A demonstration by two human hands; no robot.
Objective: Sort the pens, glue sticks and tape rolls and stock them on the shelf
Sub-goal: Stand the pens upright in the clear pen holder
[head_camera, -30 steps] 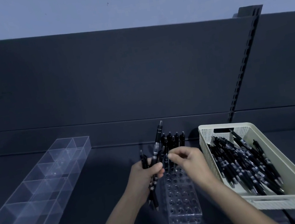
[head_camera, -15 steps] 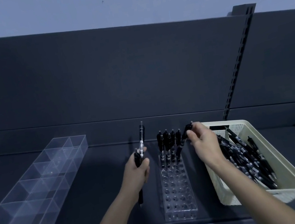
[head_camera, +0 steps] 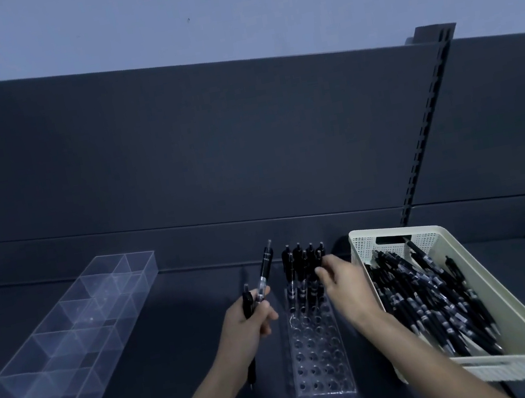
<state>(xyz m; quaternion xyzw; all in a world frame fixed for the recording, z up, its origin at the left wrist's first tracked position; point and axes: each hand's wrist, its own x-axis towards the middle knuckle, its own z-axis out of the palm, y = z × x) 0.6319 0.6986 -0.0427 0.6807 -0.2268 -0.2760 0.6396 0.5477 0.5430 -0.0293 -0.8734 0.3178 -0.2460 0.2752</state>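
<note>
**A:** Where are your hands?

**B:** My left hand (head_camera: 248, 327) is just left of the clear rack (head_camera: 320, 363). Its fingers are curled round two black pens (head_camera: 266, 276). One sticks up past my thumb and tilts to the right. The other runs down through my fist, with its tip poking out below.

**A:** And the right?

**B:** My right hand (head_camera: 347, 287) is over the rack's far end, with bent fingertips (head_camera: 321, 270) at the top of one of the standing pens (head_camera: 300, 258). I can't tell whether they pinch it or only touch it.

**A:** Where are the other pens?

**B:** A small cluster stands upright in the rack's far rows. The loose pens (head_camera: 420, 297) lie heaped in the cream basket (head_camera: 510, 306), just right of the rack on the dark shelf (head_camera: 176, 317). A divided clear tray (head_camera: 69, 339) sits well off to the left.
</note>
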